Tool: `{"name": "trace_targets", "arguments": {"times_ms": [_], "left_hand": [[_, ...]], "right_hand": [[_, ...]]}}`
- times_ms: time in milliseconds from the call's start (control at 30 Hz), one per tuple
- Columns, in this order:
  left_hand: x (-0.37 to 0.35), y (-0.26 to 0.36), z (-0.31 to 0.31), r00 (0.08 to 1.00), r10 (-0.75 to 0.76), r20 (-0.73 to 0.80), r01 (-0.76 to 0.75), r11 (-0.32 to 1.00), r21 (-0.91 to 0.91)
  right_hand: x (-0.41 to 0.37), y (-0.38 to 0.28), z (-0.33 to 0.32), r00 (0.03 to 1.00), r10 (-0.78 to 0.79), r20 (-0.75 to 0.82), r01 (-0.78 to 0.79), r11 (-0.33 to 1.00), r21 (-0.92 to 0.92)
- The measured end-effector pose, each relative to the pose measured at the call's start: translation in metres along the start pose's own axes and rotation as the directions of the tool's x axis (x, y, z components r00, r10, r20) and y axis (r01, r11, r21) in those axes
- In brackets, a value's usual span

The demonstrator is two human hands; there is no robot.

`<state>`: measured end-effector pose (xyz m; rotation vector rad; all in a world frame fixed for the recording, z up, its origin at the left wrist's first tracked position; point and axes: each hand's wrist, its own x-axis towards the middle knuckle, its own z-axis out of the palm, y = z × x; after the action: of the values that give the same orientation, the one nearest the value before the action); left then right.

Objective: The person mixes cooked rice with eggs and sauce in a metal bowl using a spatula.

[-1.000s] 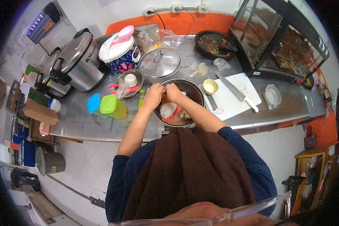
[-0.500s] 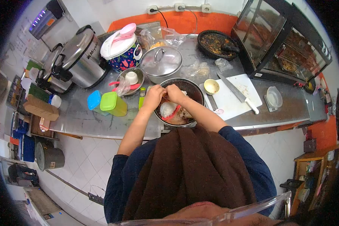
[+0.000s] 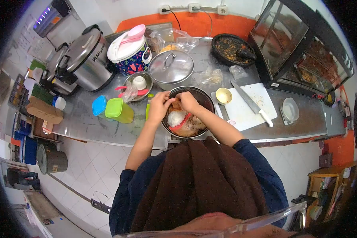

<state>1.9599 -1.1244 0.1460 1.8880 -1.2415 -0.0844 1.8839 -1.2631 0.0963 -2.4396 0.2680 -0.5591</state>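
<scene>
In the head view, both your hands are over the round, dark-walled pot [image 3: 204, 99], which sits at the near edge of the metal table [image 3: 93, 133]. Between them, in the upper-left part of the pot, is the orange-brown piece [image 3: 176, 104] of what looks like food. Your left hand [image 3: 158, 106] comes to it from the left and your right hand [image 3: 188, 102] from the right. Each grip has its fingers bent and drawn inward around the piece; whether either one truly pinches it you cannot tell, as the knuckles cover much of the contact.

Expect the piece to be light and rather soft, perhaps moist or greasy, so it may slide or tear if you squeeze hard. Your best hold is probably by its two sides, with thumb and fingertips laid flat and only light pressure, kept away from any thin edge. Nearer you in the pot lie a white rounded mass [image 3: 176, 118] and a curved red strip [image 3: 181, 123]; just what they are is unclear, so keep your wrists off them. To the right, the knife [image 3: 246, 98] lies on the white cutting board [image 3: 248, 119], well apart from your fingers
</scene>
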Motion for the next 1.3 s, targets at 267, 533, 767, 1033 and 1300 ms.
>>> {"name": "trace_targets", "arguments": {"times_ms": [267, 533, 767, 1033, 1300], "left_hand": [[-0.088, -0.008, -0.073, 0.87, -0.109, -0.481, 0.146, 0.988, 0.041], [-0.194, -0.035, -0.075, 0.681, -0.42, -0.6, 0.517, 0.856, -0.011], [-0.177, -0.013, -0.067, 0.712, -0.391, -0.584, 0.493, 0.87, 0.018], [-0.158, -0.03, -0.052, 0.808, -0.4, -0.432, 0.438, 0.899, -0.013], [-0.088, -0.014, -0.035, 0.964, -0.124, -0.237, 0.133, 0.991, 0.025]], "right_hand": [[-0.016, 0.013, -0.049, 0.811, 0.488, 0.323, -0.479, 0.236, 0.845], [0.145, 0.103, -0.094, 0.803, 0.596, -0.031, -0.061, 0.134, 0.989], [0.228, 0.142, -0.085, 0.753, 0.634, 0.175, -0.259, 0.042, 0.965], [-0.022, 0.067, -0.191, 0.873, 0.458, 0.171, -0.456, 0.638, 0.62], [-0.211, 0.034, -0.101, 0.756, 0.632, 0.17, -0.636, 0.771, -0.034]]}}
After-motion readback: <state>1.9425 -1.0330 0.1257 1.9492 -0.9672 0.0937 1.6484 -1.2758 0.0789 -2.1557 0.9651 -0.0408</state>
